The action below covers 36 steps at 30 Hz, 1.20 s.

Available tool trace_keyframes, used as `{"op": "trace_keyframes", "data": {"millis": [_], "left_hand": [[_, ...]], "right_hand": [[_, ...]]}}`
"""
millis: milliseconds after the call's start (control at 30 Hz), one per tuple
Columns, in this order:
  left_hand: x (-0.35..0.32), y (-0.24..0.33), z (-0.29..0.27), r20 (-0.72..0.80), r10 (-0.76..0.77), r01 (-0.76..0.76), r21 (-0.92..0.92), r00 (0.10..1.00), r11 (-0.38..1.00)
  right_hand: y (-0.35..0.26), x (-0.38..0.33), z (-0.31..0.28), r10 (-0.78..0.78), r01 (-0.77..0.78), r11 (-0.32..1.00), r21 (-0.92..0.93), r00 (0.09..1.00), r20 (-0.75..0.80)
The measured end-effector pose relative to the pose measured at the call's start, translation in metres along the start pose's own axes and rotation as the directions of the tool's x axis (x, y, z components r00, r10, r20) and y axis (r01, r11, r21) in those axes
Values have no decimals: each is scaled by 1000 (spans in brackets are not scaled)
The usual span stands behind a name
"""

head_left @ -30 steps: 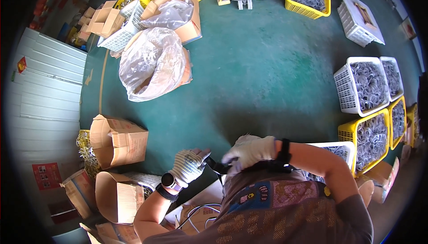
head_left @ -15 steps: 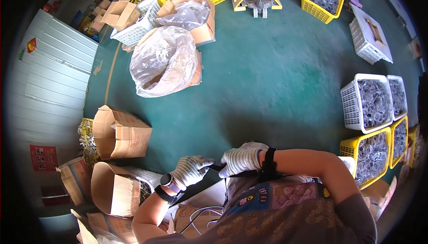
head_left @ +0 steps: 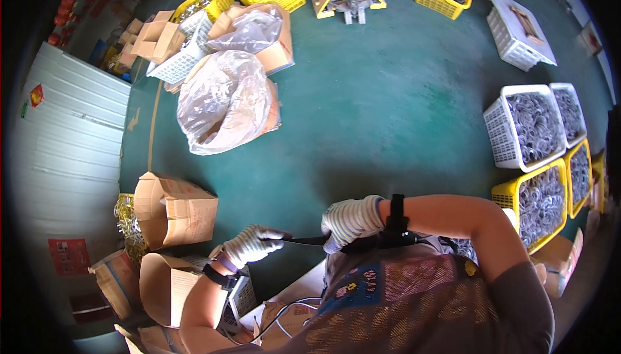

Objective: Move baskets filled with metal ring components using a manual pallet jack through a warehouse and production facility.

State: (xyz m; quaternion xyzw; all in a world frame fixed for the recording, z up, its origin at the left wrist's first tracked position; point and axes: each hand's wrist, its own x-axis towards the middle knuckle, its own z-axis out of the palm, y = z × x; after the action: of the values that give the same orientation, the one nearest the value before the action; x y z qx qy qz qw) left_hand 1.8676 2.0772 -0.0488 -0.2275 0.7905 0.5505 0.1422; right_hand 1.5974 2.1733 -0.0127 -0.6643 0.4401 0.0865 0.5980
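Stretching nearly straight between two gloved hands, a black strap (head_left: 305, 241) lies just beyond the front of the person's dark shirt (head_left: 414, 302). The left hand (head_left: 251, 244) pinches one end between its thumb and fingers, pointing inward. The right hand (head_left: 352, 222) is curled over the strap's other side, its fingers bent down and pressed together around it, though its fingertips are partly hidden. Both gloves are pale and striped, and a black wristband (head_left: 396, 215) circles the right wrist. Under the left forearm, a cable (head_left: 283, 315) loops over cardboard. Just left of that arm stand an open cardboard box (head_left: 169, 289) and, behind it, a taller carton (head_left: 192, 218). Beyond, on the green floor (head_left: 362, 95), a clear plastic bag (head_left: 226, 98) lines another box. On the right, a white basket (head_left: 503, 135) and a yellow basket (head_left: 508, 192) hold heaps of grey rings.
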Motion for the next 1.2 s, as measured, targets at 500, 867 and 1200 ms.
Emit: {"op": "trace_keyframes", "data": {"millis": [500, 867, 1200], "left_hand": [[19, 76, 1, -228, -330, 37, -772, 916, 635], [18, 41, -3, 26, -456, 408, -495, 889, 767], [51, 91, -39, -227, -233, 140, -365, 946, 920]], "right_hand": [[13, -22, 22, -55, 110, 965, 239, 972, -227], [15, -41, 28, 18, 15, 978, 208, 988, -155], [43, -49, 32, -92, 187, 903, 386, 963, -252]]}}
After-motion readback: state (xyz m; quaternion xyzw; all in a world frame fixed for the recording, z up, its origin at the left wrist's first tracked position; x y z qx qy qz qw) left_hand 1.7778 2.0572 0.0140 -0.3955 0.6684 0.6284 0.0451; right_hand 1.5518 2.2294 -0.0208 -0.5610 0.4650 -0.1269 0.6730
